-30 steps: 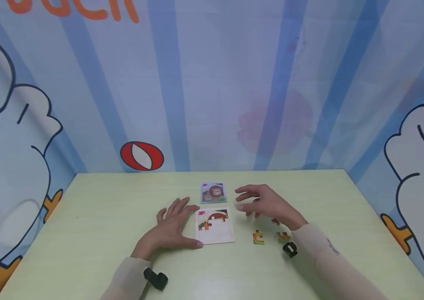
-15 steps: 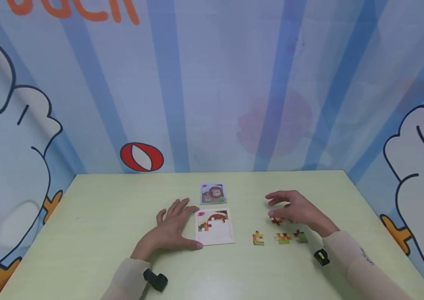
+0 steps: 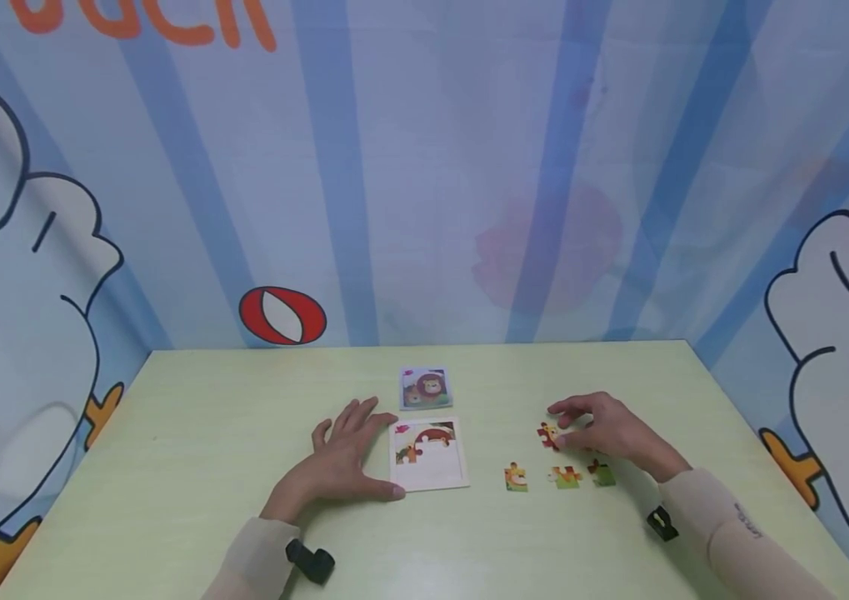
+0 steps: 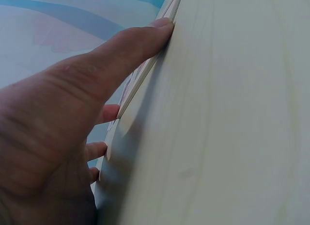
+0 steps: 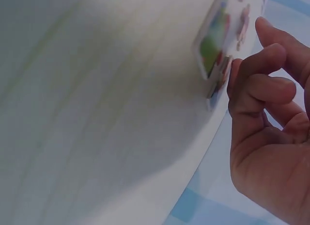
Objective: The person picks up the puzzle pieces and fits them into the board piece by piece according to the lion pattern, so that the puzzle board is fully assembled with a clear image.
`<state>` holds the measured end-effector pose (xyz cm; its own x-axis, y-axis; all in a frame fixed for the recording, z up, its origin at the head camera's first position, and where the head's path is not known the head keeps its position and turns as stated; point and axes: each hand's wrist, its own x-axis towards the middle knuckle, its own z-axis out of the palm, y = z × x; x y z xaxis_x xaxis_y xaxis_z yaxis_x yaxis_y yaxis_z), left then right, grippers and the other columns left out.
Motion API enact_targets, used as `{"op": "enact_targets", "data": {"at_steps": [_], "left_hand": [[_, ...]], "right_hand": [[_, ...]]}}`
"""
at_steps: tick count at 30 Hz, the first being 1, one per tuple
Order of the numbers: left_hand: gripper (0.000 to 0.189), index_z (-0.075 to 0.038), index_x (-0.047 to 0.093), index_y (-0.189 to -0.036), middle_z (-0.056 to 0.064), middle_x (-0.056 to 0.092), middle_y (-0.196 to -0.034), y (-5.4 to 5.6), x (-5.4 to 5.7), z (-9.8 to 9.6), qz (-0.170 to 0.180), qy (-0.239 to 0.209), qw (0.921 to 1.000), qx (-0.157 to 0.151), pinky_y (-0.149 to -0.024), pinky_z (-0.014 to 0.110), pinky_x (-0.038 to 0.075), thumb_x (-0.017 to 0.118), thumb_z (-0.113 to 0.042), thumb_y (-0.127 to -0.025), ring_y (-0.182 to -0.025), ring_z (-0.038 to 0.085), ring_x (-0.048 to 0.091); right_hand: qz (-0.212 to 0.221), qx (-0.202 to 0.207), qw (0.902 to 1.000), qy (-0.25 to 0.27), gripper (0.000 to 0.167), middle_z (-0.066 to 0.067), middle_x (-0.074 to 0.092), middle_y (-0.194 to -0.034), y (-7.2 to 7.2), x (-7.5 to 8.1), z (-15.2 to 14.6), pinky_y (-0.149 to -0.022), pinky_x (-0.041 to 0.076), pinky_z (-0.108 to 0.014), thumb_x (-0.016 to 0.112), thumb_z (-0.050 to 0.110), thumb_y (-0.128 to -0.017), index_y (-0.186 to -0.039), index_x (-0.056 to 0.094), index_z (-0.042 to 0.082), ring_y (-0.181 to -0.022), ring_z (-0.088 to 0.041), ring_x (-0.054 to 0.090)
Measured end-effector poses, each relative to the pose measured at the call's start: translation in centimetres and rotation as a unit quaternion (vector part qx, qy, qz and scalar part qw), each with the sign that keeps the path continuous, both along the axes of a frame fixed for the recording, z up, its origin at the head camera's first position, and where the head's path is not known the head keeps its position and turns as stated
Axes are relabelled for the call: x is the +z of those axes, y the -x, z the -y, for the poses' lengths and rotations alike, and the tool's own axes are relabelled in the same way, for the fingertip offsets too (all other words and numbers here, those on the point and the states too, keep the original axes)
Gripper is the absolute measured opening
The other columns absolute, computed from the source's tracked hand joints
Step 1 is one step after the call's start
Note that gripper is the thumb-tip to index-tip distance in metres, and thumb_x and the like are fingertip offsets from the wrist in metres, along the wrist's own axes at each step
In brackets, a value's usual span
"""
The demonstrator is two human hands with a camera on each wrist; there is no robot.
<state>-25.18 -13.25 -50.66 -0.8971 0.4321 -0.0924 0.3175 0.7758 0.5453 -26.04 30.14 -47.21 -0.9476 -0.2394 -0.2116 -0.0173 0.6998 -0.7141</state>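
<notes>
Board (image 3: 430,477): flat on the counter (image 3: 192,467), just right of the left grip and well to the left of the right grip; picture bits sit in its far part, and the near part shows white.
Left grip (image 3: 337,462): relaxed and spread, thumb on the board's near left corner, forefinger at the far left one.
Right grip (image 3: 611,429): thumb and forefinger parted, other fingers bent, thumb tip at the red piece's edge.
Red piece (image 3: 546,435): on the counter, just left of the right grip's thumb.
Yellow piece (image 3: 516,480): left of the right grip and nearer the person, between it and the board.
Orange piece (image 3: 565,478): just on the near side of the right grip's thumb.
Green piece (image 3: 603,474): on the near side of the right grip's palm, beside the orange piece, apart from it.
Card (image 3: 426,390): beyond the board, right of the left grip's fingertips, showing a lion.
Backdrop (image 3: 424,208): blue stripes, beyond both grips.
</notes>
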Motion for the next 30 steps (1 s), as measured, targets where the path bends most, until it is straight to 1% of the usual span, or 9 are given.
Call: {"op": "enact_targets", "data": {"at_steps": [4, 6, 8, 12, 17, 21, 24, 28, 30], "left_hand": [[0.106, -0.029, 0.045, -0.160, 0.007, 0.019, -0.181, 0.0, 0.0, 0.1, 0.002, 0.000, 1.0000, 0.001, -0.126, 0.078, 0.008, 0.092, -0.063, -0.072, -0.170, 0.040, 0.008], [0.106, -0.029, 0.045, -0.160, 0.007, 0.019, -0.181, 0.0, 0.0, 0.1, 0.003, 0.000, 1.0000, 0.001, -0.126, 0.078, 0.008, 0.092, -0.063, -0.072, -0.170, 0.040, 0.008], [0.106, -0.030, 0.045, -0.160, 0.007, 0.019, -0.182, 0.0, 0.0, 0.1, 0.004, 0.001, 1.0000, 0.002, -0.127, 0.078, 0.008, 0.092, -0.063, -0.072, -0.170, 0.040, 0.007], [0.106, -0.030, 0.045, -0.160, 0.007, 0.019, -0.182, 0.1, -0.1, 0.1, 0.004, 0.003, 1.0000, 0.003, -0.127, 0.078, 0.008, 0.092, -0.063, -0.072, -0.170, 0.039, 0.008], [0.106, -0.030, 0.045, -0.161, 0.007, 0.019, -0.182, 0.1, -0.1, 0.0, 0.005, 0.000, 1.0000, 0.002, -0.127, 0.078, 0.008, 0.092, -0.063, -0.072, -0.170, 0.040, 0.007], [0.106, -0.030, 0.045, -0.161, 0.007, 0.019, -0.182, 0.0, 0.0, 0.0, 0.006, 0.000, 1.0000, 0.003, -0.127, 0.078, 0.008, 0.092, -0.062, -0.072, -0.170, 0.040, 0.008], [0.106, -0.030, 0.045, -0.161, 0.007, 0.019, -0.182, -0.1, 0.1, 0.0, 0.008, 0.001, 1.0000, 0.004, -0.127, 0.078, 0.008, 0.092, -0.063, -0.072, -0.170, 0.039, 0.007], [0.106, -0.030, 0.045, -0.161, 0.006, 0.018, -0.182, 0.0, 0.1, -0.1, 0.009, 0.002, 0.9999, 0.004, -0.127, 0.078, 0.008, 0.092, -0.063, -0.072, -0.170, 0.039, 0.007], [0.106, -0.031, 0.045, -0.161, 0.006, 0.018, -0.182, 0.0, 0.0, -0.1, 0.009, 0.003, 0.9999, 0.005, -0.127, 0.078, 0.008, 0.091, -0.064, -0.072, -0.170, 0.039, 0.007]], "right_hand": [[-0.037, 0.010, 0.9984, -0.041, 0.042, -0.009, 0.073, -0.111, 0.0, -0.4, 0.3, -0.071, 0.051, -0.030, 0.086, 0.018, -0.091, -0.130, 0.075, 0.006, -0.093, -0.018, 0.061], [-0.051, 0.021, 0.9970, -0.054, 0.041, -0.009, 0.073, -0.109, -0.1, -0.4, 0.5, -0.069, 0.051, -0.030, 0.086, 0.017, -0.092, -0.130, 0.075, 0.006, -0.091, -0.017, 0.060], [-0.058, 0.038, 0.9960, -0.057, 0.042, -0.010, 0.072, -0.111, -0.2, -0.3, 0.8, -0.067, 0.050, -0.030, 0.084, 0.015, -0.093, -0.133, 0.073, 0.005, -0.087, -0.017, 0.059], [-0.062, 0.064, 0.9942, -0.060, 0.042, -0.011, 0.071, -0.114, -0.4, 0.1, 1.2, -0.061, 0.050, -0.029, 0.080, 0.010, -0.096, -0.136, 0.072, 0.007, -0.086, -0.017, 0.057], [-0.072, 0.078, 0.9918, -0.072, 0.034, -0.010, 0.071, -0.113, -0.4, 0.1, 1.3, -0.067, 0.051, -0.029, 0.079, 0.009, -0.095, -0.129, 0.075, 0.009, -0.093, -0.019, 0.058], [-0.062, 0.064, 0.9940, -0.063, 0.032, -0.010, 0.071, -0.114, -0.4, 0.0, 1.3, -0.067, 0.052, -0.031, 0.082, 0.010, -0.093, -0.123, 0.073, 0.012, -0.090, -0.019, 0.061], [-0.057, 0.044, 0.9961, -0.050, 0.031, -0.010, 0.071, -0.114, -0.4, 0.0, 1.3, -0.066, 0.053, -0.032, 0.084, 0.010, -0.092, -0.120, 0.070, 0.014, -0.086, -0.019, 0.061], [-0.057, 0.025, 0.9974, -0.035, 0.028, -0.013, 0.073, -0.115, -0.3, 0.1, 1.3, -0.062, 0.054, -0.033, 0.081, 0.009, -0.094, -0.118, 0.069, 0.014, -0.079, -0.018, 0.063], [-0.053, 0.018, 0.9981, -0.028, 0.025, -0.014, 0.075, -0.113, -0.2, 0.2, 1.2, -0.059, 0.054, -0.034, 0.078, 0.008, -0.096, -0.118, 0.069, 0.013, -0.073, -0.019, 0.064]]}}
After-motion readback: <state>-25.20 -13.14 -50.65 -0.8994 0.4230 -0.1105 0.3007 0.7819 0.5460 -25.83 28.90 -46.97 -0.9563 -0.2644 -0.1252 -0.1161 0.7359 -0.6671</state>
